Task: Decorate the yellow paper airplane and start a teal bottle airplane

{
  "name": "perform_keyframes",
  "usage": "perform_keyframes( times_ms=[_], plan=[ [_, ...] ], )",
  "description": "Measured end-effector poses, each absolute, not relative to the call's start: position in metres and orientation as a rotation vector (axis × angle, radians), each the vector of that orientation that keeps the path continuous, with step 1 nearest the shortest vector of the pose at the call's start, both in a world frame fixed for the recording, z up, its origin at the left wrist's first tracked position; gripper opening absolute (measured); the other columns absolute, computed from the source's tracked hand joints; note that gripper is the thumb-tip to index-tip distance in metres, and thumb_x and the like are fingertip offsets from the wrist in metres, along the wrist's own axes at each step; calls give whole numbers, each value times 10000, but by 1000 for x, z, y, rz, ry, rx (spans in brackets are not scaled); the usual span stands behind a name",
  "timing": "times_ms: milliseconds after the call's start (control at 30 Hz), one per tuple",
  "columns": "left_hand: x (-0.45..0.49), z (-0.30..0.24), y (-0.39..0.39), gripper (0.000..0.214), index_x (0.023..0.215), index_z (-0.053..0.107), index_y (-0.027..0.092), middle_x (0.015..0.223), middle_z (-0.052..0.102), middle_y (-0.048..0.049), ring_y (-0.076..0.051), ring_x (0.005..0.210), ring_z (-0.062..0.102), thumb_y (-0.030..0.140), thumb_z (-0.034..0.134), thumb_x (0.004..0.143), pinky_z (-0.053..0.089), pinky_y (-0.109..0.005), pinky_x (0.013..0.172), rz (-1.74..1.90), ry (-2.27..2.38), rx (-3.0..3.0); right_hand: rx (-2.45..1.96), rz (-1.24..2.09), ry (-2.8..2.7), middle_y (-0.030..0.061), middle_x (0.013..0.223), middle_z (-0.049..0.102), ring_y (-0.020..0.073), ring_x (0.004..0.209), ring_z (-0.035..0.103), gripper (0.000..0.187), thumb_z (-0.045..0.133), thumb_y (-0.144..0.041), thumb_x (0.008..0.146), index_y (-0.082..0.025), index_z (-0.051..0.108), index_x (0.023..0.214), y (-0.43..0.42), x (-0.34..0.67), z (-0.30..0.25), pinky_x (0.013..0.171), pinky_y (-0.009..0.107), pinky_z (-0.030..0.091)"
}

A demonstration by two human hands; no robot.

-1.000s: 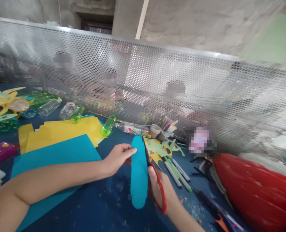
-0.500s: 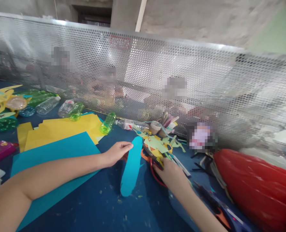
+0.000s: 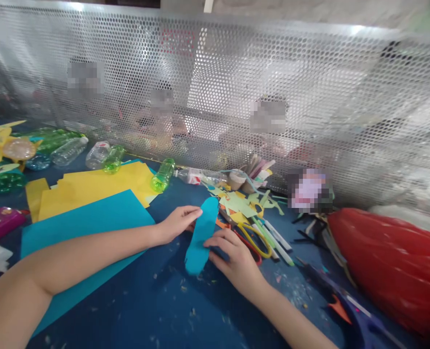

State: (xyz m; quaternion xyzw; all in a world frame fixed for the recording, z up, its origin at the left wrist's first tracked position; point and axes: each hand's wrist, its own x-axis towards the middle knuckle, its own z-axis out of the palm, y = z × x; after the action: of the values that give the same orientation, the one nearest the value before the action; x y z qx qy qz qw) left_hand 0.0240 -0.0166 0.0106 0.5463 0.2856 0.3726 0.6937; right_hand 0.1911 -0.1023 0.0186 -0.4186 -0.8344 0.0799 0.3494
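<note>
My left hand [image 3: 178, 224] is closed on a long blue paper cutout [image 3: 202, 237] with rounded ends, pinching its upper left edge. The cutout is tilted above the table. My right hand [image 3: 233, 259] is at its right edge, fingers bent and apart, a fingertip touching the paper. Just beyond that hand lie yellow-handled scissors [image 3: 256, 239] and a red-handled pair [image 3: 253, 249]. Several markers [image 3: 278, 240] rest to their right. Green and yellow paper scraps [image 3: 238, 202] lie behind the cutout.
Blue sheet [image 3: 91, 228] and yellow sheets [image 3: 95, 186] lie at left. Plastic bottles [image 3: 163, 175] line the back, before a perforated metal screen [image 3: 215, 87] with people behind it. A red bag [image 3: 385, 261] and a dark blue tool [image 3: 360, 310] are at right.
My right hand has let go of the scissors, which now lie on the table, and has moved left to the paper's edge. The view has tipped downward slightly.
</note>
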Motion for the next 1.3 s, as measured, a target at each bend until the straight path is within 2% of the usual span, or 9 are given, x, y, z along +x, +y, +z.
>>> perform_keyframes(
  times_ms=[133,300,367,433,533,633,767,967,1300],
  plan=[
    [25,11,-19,355,796,658,140,704,638,-26,-165,684,586,485,659,711,467,-298,682,787,631,1246,-1265,439,-1841,11,670,546,147,622,533,247,544,-376,855,-195,586,692,-97,192,9,594,262,458],
    [23,13,-20,410,784,659,133,705,652,-37,-176,687,606,538,605,742,477,-305,685,737,617,1303,-1380,663,-1533,-17,582,509,139,522,515,338,596,-497,781,-192,542,645,-92,193,2,524,261,426],
    [22,12,-20,470,810,662,128,743,669,-52,-183,711,620,581,540,782,484,-316,703,716,589,1316,-1396,699,-1471,-24,575,500,141,503,530,346,604,-506,771,-197,526,637,-93,192,2,514,264,424],
    [21,10,-21,463,855,668,126,800,683,-64,-189,757,632,569,549,790,488,-326,742,699,535,1360,-1408,700,-1442,-26,580,501,146,501,543,348,598,-509,776,-200,516,638,-94,192,2,512,267,425],
    [22,7,-21,355,945,667,136,920,692,-72,-209,884,634,421,690,735,474,-341,839,679,428,1455,-1431,669,-1443,-27,556,503,152,500,542,343,586,-509,787,-205,516,646,-94,192,2,516,273,427],
    [23,5,-21,335,1002,657,141,1008,686,-83,-229,963,626,320,715,724,463,-366,890,662,390,1512,-1458,642,-1460,-30,527,498,154,499,532,340,576,-508,796,-206,519,651,-93,193,-1,526,278,433],
    [23,5,-21,287,1006,659,137,1025,687,-86,-236,993,623,296,667,767,464,-376,903,667,391,1561,-1406,633,-1436,-26,615,495,138,538,507,299,603,-476,787,-210,494,701,-92,194,-5,524,267,453],
    [22,8,-22,284,1031,647,132,997,698,-80,-227,956,641,275,641,787,483,-371,880,649,413,1582,-1263,797,-1330,-14,754,529,121,555,521,281,553,-461,832,-211,494,945,-93,190,2,485,246,466],
    [21,12,-24,228,995,644,142,982,697,-77,-212,914,648,273,599,813,490,-340,832,579,444,1693,-1288,786,-1313,-58,602,490,99,464,494,249,559,-448,834,-208,497,817,-93,192,2,473,231,430]
  ],
)
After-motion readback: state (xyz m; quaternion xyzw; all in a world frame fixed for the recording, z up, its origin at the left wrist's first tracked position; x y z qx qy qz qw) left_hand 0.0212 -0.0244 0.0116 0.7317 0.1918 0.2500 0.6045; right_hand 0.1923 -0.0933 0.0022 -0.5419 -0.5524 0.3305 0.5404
